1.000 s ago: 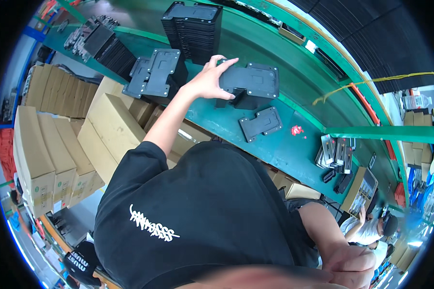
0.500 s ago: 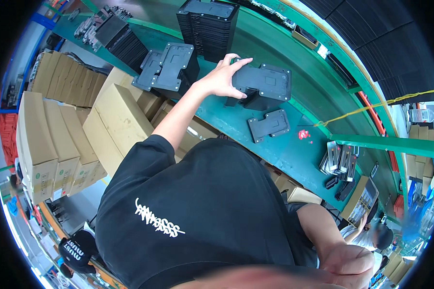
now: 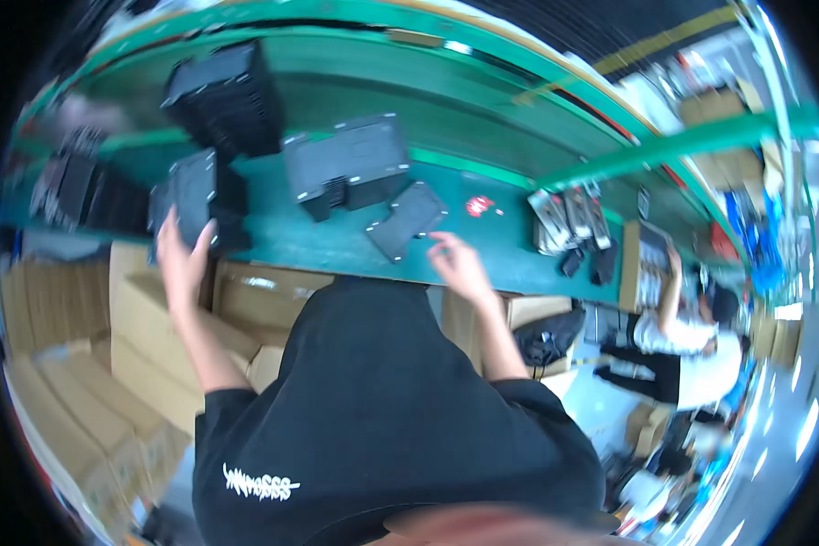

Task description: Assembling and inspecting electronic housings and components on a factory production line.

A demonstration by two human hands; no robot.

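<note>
My left hand [image 3: 182, 253] reaches to the near side of a low stack of black plastic plates [image 3: 194, 187], its fingers and thumb spread at the stack's edge. Beside a single notched black plate [image 3: 408, 221] on the bench is my right hand [image 3: 458, 267], forefinger stretched toward the plate's right edge, with nothing seen in it. Whether the fingertip touches the plate is hard to tell. A wider stack of the same plates [image 3: 350, 162] stands just behind, and a taller stack [image 3: 227, 100] rises at the back left.
The green bench [image 3: 287, 238] carries more dark plates [image 3: 86, 191] at far left, red bits [image 3: 479, 207] and several metal-edged parts [image 3: 569, 220] at right. Cardboard boxes [image 3: 168, 332] crowd below. A green beam [image 3: 655, 150] crosses at right, where another person [image 3: 705, 364] stands by a carton.
My view has swung to the right. My left hand has left the wider stack for the low one on its left. My right hand has come up from the lower right to the single plate.
</note>
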